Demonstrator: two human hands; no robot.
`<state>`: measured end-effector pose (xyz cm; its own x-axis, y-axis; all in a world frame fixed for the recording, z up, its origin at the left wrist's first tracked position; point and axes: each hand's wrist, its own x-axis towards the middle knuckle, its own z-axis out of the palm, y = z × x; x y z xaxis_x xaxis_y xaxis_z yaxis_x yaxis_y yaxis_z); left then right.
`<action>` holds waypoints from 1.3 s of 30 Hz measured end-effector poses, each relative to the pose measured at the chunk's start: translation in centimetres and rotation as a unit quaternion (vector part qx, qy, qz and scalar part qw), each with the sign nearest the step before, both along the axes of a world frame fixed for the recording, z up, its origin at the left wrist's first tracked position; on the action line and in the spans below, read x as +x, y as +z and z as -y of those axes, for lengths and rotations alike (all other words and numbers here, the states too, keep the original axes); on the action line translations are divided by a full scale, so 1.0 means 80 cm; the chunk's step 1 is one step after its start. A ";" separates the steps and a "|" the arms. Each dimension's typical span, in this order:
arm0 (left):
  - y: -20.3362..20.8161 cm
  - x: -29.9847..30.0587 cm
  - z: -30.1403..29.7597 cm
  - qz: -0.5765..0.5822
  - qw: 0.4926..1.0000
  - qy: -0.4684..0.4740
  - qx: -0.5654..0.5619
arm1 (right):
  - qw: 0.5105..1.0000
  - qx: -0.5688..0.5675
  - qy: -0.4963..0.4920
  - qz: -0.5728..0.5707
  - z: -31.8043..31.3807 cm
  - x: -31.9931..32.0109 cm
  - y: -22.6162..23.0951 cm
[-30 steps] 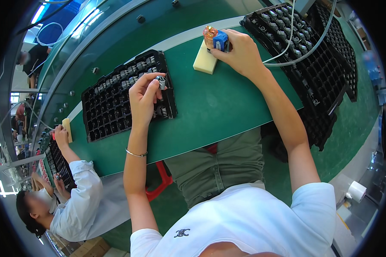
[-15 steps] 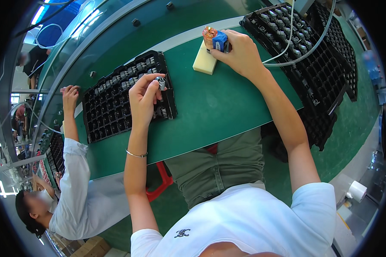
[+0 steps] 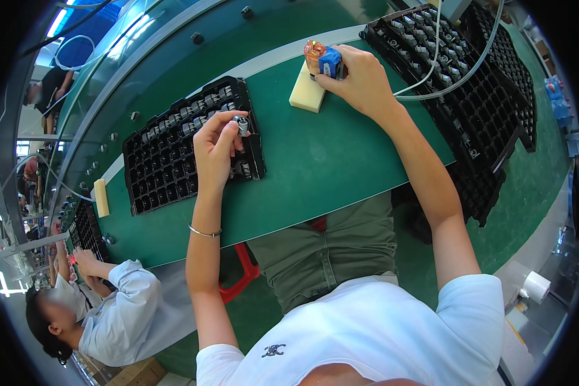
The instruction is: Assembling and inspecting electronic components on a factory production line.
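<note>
My left hand [image 3: 213, 145] pinches a small shiny metal cylindrical part [image 3: 241, 123] between thumb and fingers. It is raised in front of the right end of a black compartment tray [image 3: 256, 138], which holds rows of similar metal parts in its far rows. My right hand [image 3: 361, 78] is closed around a small translucent orange container [image 3: 313, 56] wrapped in blue tape [image 3: 330, 63]. What the container holds cannot be made out. It sits over a pale yellow foam block [image 3: 309, 95] on the green tabletop [image 3: 321, 161], apart from the left hand.
A green belt [image 3: 289, 29] carrying scattered small parts runs behind the table. More black trays [image 3: 476, 116] are stacked at right, with pale hoses [image 3: 457, 92] hanging across them. At left, a seated co-worker [image 3: 128, 309] works near another foam block [image 3: 101, 197].
My hands and what they hold have stayed put. The co-worker's arm has drawn back from the belt toward their own tray. Small parts on the belt have shifted slightly left.
</note>
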<state>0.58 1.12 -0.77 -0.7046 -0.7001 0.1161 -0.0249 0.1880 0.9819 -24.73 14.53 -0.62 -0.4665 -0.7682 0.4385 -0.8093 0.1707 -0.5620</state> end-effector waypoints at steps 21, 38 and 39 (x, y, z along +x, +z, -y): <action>0.001 0.018 0.020 -0.044 0.992 -0.026 0.114 | 0.998 0.049 0.036 -0.004 0.199 -0.058 -0.005; 0.014 0.029 0.028 -0.122 0.985 0.045 0.111 | 0.991 -0.046 0.085 -0.093 0.229 -0.037 -0.017; 0.012 0.026 0.029 -0.114 0.988 0.046 0.099 | 0.990 -0.056 0.076 -0.101 0.234 -0.043 -0.021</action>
<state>2.65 -1.19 0.18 -0.6086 -0.7845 0.1190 0.1920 -0.0001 0.9814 -28.13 -4.19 -2.30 -0.2436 -0.7637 0.5978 -0.9188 -0.0157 -0.3944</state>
